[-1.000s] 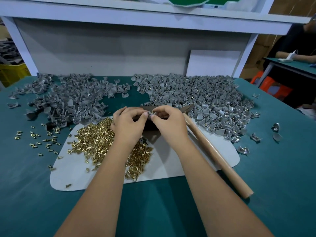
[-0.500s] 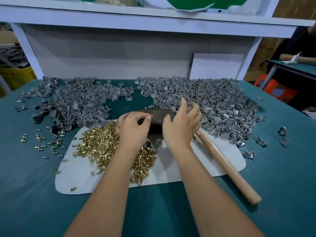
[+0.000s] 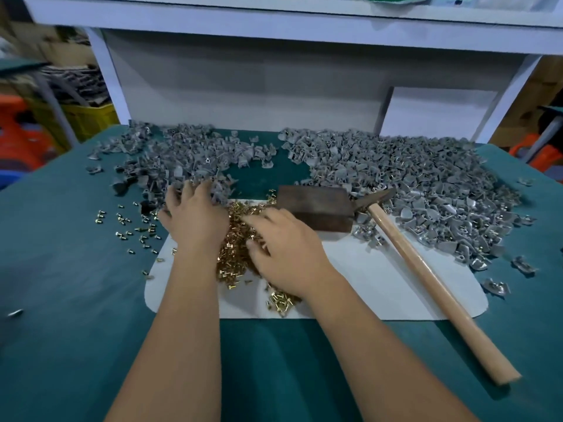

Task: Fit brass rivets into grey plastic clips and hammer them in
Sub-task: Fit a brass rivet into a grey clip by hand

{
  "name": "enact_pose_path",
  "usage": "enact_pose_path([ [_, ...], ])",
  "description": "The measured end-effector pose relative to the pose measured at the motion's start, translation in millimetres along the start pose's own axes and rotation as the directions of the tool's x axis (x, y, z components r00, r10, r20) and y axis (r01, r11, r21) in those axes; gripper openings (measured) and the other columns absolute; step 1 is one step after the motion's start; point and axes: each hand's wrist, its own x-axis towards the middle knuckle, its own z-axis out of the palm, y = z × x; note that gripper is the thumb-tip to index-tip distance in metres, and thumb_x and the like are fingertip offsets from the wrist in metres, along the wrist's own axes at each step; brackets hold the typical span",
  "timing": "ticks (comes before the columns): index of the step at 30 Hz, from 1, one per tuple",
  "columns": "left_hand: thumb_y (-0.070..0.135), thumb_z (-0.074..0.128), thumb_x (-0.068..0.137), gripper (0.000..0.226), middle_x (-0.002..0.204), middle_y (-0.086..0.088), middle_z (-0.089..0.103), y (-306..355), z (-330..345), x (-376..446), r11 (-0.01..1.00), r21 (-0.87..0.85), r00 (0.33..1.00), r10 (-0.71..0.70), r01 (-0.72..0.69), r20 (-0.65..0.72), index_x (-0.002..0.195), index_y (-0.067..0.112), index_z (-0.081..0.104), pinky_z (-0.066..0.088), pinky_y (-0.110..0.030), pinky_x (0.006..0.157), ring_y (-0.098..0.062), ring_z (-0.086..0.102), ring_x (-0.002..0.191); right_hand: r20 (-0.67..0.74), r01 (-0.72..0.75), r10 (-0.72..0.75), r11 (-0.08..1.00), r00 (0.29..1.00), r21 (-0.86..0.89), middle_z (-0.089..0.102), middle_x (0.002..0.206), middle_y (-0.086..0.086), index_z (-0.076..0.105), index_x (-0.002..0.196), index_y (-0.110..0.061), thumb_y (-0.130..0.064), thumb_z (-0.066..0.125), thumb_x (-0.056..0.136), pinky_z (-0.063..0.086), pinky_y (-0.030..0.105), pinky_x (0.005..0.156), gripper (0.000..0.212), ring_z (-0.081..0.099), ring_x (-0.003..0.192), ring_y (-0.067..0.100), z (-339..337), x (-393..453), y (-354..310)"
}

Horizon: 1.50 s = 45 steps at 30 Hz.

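A heap of brass rivets point(image 3: 236, 254) lies on a white mat point(image 3: 380, 287). My right hand point(image 3: 283, 248) rests on the heap, its fingers spread and reaching left into the rivets. My left hand point(image 3: 195, 214) reaches into the near edge of the left pile of grey plastic clips point(image 3: 189, 159), fingers among them; whether it holds one is hidden. A dark metal block point(image 3: 316, 208) sits on the mat behind my right hand. A hammer with a wooden handle point(image 3: 432, 287) lies to the right of the block. A second, larger clip pile point(image 3: 411, 184) covers the right side.
Loose rivets point(image 3: 128, 223) are scattered on the green tabletop point(image 3: 61, 284) left of the mat. A few single clips point(image 3: 496, 287) lie at the right. A white shelf frame point(image 3: 243, 86) stands behind the piles. A yellow crate point(image 3: 91, 117) sits off the table's left.
Both hands have left the metal block and moved left. The left one went to the clip pile, the right one onto the rivet heap. The camera has shifted closer.
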Motion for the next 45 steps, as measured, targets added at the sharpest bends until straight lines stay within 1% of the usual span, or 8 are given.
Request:
enact_pose_path([
  [4, 0.015, 0.045, 0.093, 0.046, 0.152, -0.001, 0.04, -5, 1, 2, 0.999, 0.048, 0.998, -0.019, 0.016, 0.064, 0.138, 0.025, 0.051, 0.014, -0.055, 0.114, -0.031, 0.016, 0.146, 0.176, 0.062, -0.048, 0.995, 0.983, -0.074, 0.054, 0.119, -0.002, 0.058, 0.127, -0.02, -0.038, 0.05, 0.09, 0.038, 0.037, 0.094, 0.041, 0.041, 0.113, 0.018, 5, 2, -2],
  [9, 0.013, 0.055, 0.088, 0.033, 0.125, -0.008, 0.063, -6, 0, 0, 0.998, -0.014, 0.997, -0.067, 0.067, -0.044, 0.116, 0.025, 0.069, 0.024, -0.048, 0.104, -0.036, 0.035, 0.13, 0.173, 0.019, -0.029, 0.998, 0.985, 0.06, 0.057, 0.109, -0.002, 0.064, 0.115, -0.016, -0.024, 0.056, 0.088, 0.042, 0.036, 0.092, 0.03, 0.044, 0.108, 0.017, -1, 2, -4],
  [19, 0.013, 0.055, 0.087, 0.026, 0.112, -0.007, 0.066, -4, 1, -4, 0.999, -0.008, 0.988, -0.046, 0.045, -0.149, 0.096, 0.026, 0.075, 0.025, -0.045, 0.094, -0.035, 0.037, 0.118, 0.205, -0.095, 0.063, 0.984, 0.977, 0.153, 0.057, 0.099, -0.004, 0.065, 0.094, -0.017, -0.017, 0.06, 0.09, 0.046, 0.038, 0.087, 0.006, 0.05, 0.101, 0.016, -5, 3, -7],
  [30, 0.016, 0.052, 0.094, 0.025, 0.103, -0.003, 0.072, 3, -2, -1, 0.986, -0.163, 0.947, -0.011, -0.044, -0.321, 0.106, 0.022, 0.072, 0.032, -0.044, 0.099, -0.032, 0.051, 0.113, -0.041, -0.015, 0.024, 0.977, 0.999, 0.212, 0.06, 0.095, 0.006, 0.069, 0.102, -0.005, -0.009, 0.062, 0.09, 0.047, 0.035, 0.083, 0.014, 0.054, 0.095, 0.022, -4, 2, -3],
  [34, 0.014, 0.058, 0.095, 0.021, 0.101, 0.0, 0.071, 12, -4, -2, 0.868, -0.436, 0.928, 0.07, -0.238, -0.367, 0.112, 0.013, 0.07, 0.048, -0.028, 0.086, -0.017, 0.064, 0.093, -0.204, -0.025, 0.072, 0.975, 0.976, 0.223, 0.062, 0.095, 0.011, 0.069, 0.105, 0.0, 0.0, 0.062, 0.088, 0.049, 0.035, 0.083, 0.019, 0.058, 0.092, 0.025, -7, 3, 2],
  [39, 0.009, 0.062, 0.093, 0.02, 0.093, 0.004, 0.071, 20, 3, -2, 0.734, -0.663, 0.984, 0.041, -0.148, -0.174, 0.11, 0.014, 0.071, 0.054, -0.021, 0.071, -0.002, 0.065, 0.078, -0.245, -0.159, 0.277, 0.897, 0.929, 0.413, 0.064, 0.095, -0.004, 0.073, 0.1, -0.009, 0.002, 0.063, 0.086, 0.046, 0.011, 0.081, 0.021, 0.059, 0.085, 0.004, -15, 2, 12],
  [41, 0.007, 0.064, 0.091, 0.02, 0.089, 0.009, 0.069, 24, 3, -4, 0.681, -0.72, 0.989, 0.037, -0.131, -0.145, 0.107, 0.016, 0.071, 0.05, -0.011, 0.062, 0.006, 0.062, 0.071, -0.194, -0.241, 0.401, 0.801, 0.895, 0.548, 0.066, 0.091, -0.011, 0.073, 0.096, -0.015, 0.002, 0.065, 0.084, 0.048, 0.012, 0.082, 0.022, 0.061, 0.082, -0.001, -17, 3, 14],
  [45, 0.004, 0.066, 0.088, 0.021, 0.095, 0.009, 0.07, 38, 3, -15, 0.57, -0.813, 0.992, 0.113, -0.116, -0.063, 0.104, 0.016, 0.07, 0.052, -0.01, 0.078, 0.004, 0.067, 0.086, -0.172, -0.28, 0.525, 0.669, 0.833, 0.688, 0.07, 0.079, -0.011, 0.068, 0.085, -0.032, -0.001, 0.065, 0.086, 0.056, 0.026, 0.078, 0.031, 0.066, 0.074, 0.003, -23, 2, 19],
])
